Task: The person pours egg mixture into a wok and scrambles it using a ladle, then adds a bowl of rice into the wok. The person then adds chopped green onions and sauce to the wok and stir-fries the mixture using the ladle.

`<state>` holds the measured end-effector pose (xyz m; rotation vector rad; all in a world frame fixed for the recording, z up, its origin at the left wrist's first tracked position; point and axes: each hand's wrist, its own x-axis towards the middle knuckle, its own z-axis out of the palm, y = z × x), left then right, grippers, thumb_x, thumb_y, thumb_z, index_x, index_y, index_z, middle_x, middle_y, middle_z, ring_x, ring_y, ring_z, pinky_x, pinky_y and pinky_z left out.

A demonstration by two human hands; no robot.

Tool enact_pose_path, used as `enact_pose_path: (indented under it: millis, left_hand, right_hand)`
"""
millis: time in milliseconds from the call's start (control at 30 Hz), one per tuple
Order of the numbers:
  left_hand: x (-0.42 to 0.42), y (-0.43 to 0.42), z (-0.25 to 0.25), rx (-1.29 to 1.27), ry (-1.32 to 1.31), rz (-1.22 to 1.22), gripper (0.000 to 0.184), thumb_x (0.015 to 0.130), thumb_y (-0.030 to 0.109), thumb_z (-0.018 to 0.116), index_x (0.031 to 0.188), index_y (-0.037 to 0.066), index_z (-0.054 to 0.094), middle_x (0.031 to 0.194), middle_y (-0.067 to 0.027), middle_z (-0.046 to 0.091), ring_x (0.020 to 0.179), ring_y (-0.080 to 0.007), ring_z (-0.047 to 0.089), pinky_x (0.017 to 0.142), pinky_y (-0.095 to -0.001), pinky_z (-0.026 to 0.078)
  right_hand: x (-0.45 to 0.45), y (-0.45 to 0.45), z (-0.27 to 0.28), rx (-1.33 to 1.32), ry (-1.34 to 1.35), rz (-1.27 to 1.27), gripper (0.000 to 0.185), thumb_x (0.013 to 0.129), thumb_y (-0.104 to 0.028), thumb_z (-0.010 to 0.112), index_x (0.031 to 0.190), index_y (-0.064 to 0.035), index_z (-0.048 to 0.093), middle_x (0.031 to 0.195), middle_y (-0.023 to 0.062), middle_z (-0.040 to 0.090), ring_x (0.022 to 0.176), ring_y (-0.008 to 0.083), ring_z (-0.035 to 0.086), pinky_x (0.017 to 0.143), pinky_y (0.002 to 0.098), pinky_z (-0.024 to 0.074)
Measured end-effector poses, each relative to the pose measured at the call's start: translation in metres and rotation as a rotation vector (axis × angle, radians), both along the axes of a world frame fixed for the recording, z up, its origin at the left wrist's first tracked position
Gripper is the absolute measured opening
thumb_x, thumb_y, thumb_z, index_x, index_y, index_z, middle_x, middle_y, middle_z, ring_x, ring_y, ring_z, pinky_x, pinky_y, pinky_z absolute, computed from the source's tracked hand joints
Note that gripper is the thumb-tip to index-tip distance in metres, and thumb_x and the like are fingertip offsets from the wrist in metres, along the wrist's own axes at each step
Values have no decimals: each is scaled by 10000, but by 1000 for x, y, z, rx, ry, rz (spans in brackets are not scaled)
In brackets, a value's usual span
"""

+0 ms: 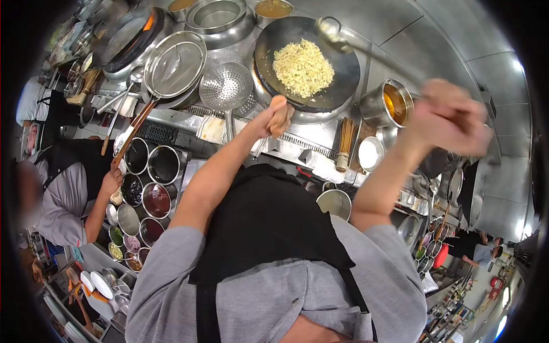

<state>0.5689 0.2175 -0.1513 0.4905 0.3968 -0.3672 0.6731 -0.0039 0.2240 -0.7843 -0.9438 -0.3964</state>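
Observation:
Fried rice with pale yellow bits [303, 67] lies heaped in a dark wok [347, 71] on the stove. My left hand [278, 118] is closed at the wok's near left rim, its thumb over the edge; the fingers hide just what they grip there. My right hand [457, 120], smeared by motion, is raised off to the right and closed round the handle end of a long ladle [374, 54]. The ladle's bowl hangs over the far right rim of the wok, near its ring handle, and looks blurred.
A perforated skimmer [226, 86] and a mesh strainer [175, 64] lie left of the wok. At right stand a metal pot with orange liquid [374, 107] and a bamboo brush [345, 143]. Sauce pots [156, 200] and a co-worker's arm [98, 214] are at left.

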Motion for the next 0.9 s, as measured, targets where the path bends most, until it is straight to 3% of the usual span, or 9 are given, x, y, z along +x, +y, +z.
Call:
enact_pose_path:
  millis: [33,100,233,367,500,633,733,800,900]
  left_hand:
    - [-15,-7,8,-5,15,35,447,918,437,662,1133,68,529,865,-106,644,734,-209,644,648,-321,560]
    - [-33,-12,10,180,-121,26,481,916,425,672,1221,87,516,993,-136,668,800,-232,659,709,-325,569]
    - [-46,-21,21,1336,-370,105,548,879,318,732,1294,58,486,1147,-115,663,973,-246,657,851,-389,529]
    - [-19,-35,78,1938,-581,386,609,853,323,740,1325,50,470,1161,-159,640,1057,-344,626,918,-415,490]
    - [8,-22,78,1921,-350,-145,450,858,325,702,1155,67,484,1087,-168,639,1020,-388,616,829,-489,496]
    - [11,-22,83,1895,-330,-75,378,793,212,687,1058,68,459,1018,-182,640,996,-391,621,814,-498,501]
    - [13,-20,75,1914,-322,-20,383,790,214,685,1068,73,461,980,-186,645,976,-397,627,805,-502,500]
    - [8,-24,75,1922,-335,-4,373,791,208,681,1061,71,462,978,-191,642,974,-399,628,803,-504,498]
    - [7,-24,75,1898,-294,-29,338,794,192,672,1038,67,473,1025,-202,646,982,-406,626,801,-509,494]
  right_hand:
    - [-4,34,-46,38,50,-391,477,947,-387,354,626,-62,491,450,58,421,373,141,381,376,294,355]
    - [48,65,-164,-141,32,-276,328,925,-208,379,645,-61,467,443,53,420,343,136,374,343,285,328]
    - [50,55,-93,-6,300,-40,303,904,-195,406,640,-58,462,461,55,428,377,125,387,380,267,332]
    - [21,72,-82,46,195,50,287,882,-187,455,629,-51,446,484,61,442,409,119,386,413,265,318]
    - [45,117,-160,-160,196,151,277,890,-119,473,624,-41,461,527,47,456,422,110,371,400,272,283]
    - [69,97,-60,-153,390,-105,298,907,-153,495,629,-58,445,539,46,461,400,123,377,369,270,296]
    - [74,89,-82,34,57,123,240,889,-147,539,677,-39,508,556,47,469,409,125,399,380,266,316]
    - [65,114,-131,-52,9,-50,208,873,-136,559,699,-24,530,568,49,482,435,125,420,407,264,325]
    - [90,116,-149,-446,179,325,202,884,-82,515,695,-14,500,587,29,457,495,94,425,459,252,321]
